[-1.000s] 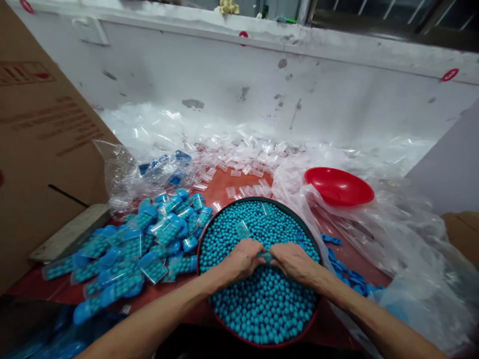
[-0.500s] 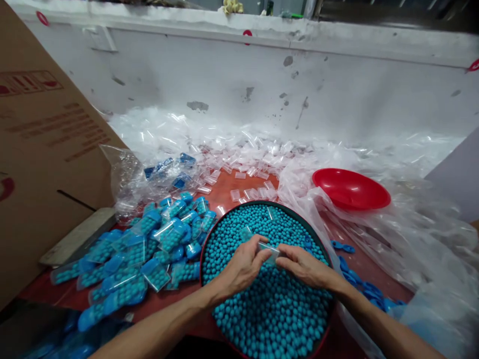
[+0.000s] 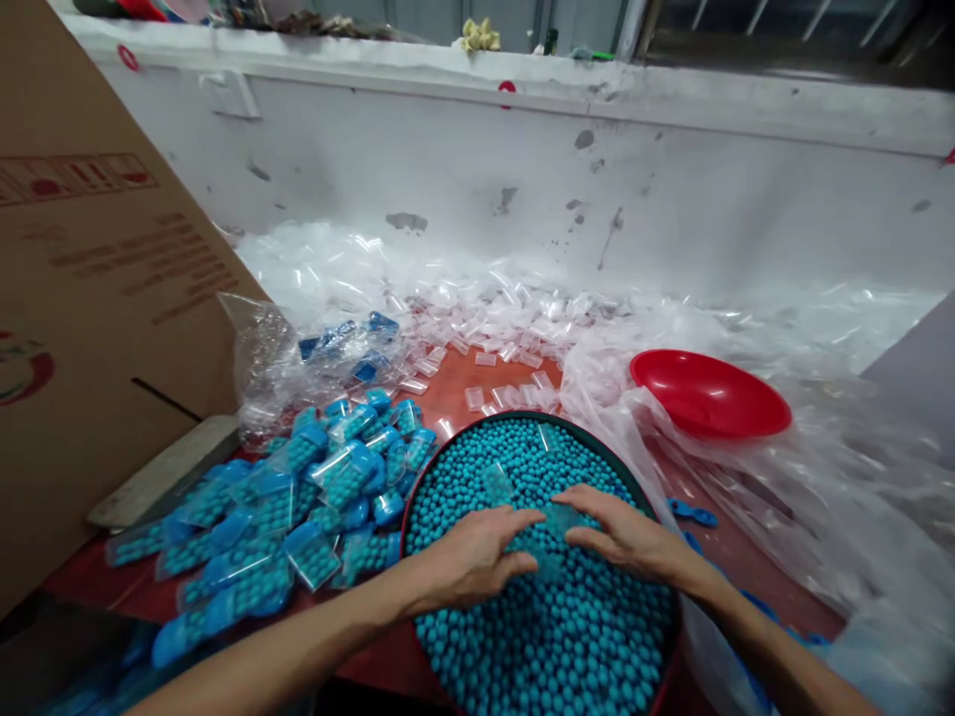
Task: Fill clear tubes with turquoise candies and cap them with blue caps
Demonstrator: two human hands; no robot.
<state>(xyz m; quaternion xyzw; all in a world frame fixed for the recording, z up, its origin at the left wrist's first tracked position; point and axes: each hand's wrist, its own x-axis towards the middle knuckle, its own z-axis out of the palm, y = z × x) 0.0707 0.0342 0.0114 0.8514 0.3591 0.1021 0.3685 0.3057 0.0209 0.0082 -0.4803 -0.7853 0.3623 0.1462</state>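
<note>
Fingers (image 3: 516, 520) over turquoise beads (image 3: 552, 631), small, round, closely packed

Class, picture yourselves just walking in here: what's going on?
A person's bare left hand and right hand are over a round, red-rimmed tub of small turquoise beads. Blurred clear plastic shows between them; whether either grips it can't be told. Another clear rectangular plastic piece lies on the beads. On the left are piled clear plastic cases with blue ends, containing beads. A shallow red bowl sits to the right.
</note>
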